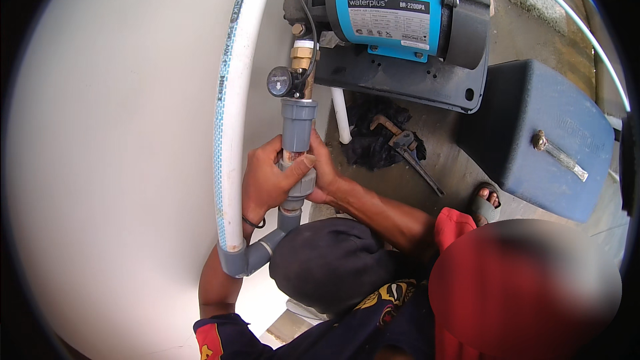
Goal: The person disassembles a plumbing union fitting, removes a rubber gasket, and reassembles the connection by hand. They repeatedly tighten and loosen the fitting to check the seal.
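My left hand [271, 172], a dark band at its wrist, is closed round the left side of a grey PVC pipe fitting [301, 188], its thumb across the front. From behind and to the right, my right hand [323, 163] grips the same section; its fingers are partly hidden. Just above sits a grey socket [297, 127] under a brass fitting [303, 55] and a round black pressure switch [279, 82]. Below, a grey elbow pipe [257, 258] bends left into an upright white pipe [240, 93]. A blue electric water pump [393, 13] stands above right on a dark base.
A pipe wrench [408, 147] lies on black plastic [363, 133]. At right is a blue-grey pump cover [560, 140] with a small strip-like piece on it. A dark rounded cloth shape [333, 260], red cloth [453, 223] and a sandalled foot [487, 203] are close below. A pale wall [120, 127] fills the left.
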A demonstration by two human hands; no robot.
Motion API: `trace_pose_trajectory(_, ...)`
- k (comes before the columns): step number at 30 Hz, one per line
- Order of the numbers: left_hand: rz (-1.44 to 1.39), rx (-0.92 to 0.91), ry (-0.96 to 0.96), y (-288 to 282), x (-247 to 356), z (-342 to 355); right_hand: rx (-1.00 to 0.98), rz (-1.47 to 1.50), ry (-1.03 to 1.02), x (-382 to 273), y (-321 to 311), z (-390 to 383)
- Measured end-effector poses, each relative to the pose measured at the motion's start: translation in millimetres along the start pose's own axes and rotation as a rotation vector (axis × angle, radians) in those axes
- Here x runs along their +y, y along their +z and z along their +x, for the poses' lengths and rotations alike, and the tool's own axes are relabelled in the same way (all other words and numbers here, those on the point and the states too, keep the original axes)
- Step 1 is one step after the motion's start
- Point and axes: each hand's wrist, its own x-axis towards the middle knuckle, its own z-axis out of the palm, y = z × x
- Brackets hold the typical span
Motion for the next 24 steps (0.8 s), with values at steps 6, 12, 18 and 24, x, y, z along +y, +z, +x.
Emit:
trace_pose_trajectory(6,-0.113,-0.041,-0.005,-5.1,-19.8,0.4,0.097,-0.018,0.058,-6.7,12.7,-7.1)
trace_pose_trajectory(12,-0.718,-0.106,-0.167,4.4,-46.8,0.2,0.18,-0.139,-0.082,1.3,30.3,-34.8)
trace_pose_trajectory(18,-0.83,-0.395,-0.135,1.5,-52.9,14.2,0.346,-0.557,-0.333,21.4,43.1,-46.5)
trace_pose_trajectory(24,-0.726,-0.403,-0.058,-0.5,-47.6,11.8,0.269,-0.685,-0.402,14.0,40.9,-39.7)
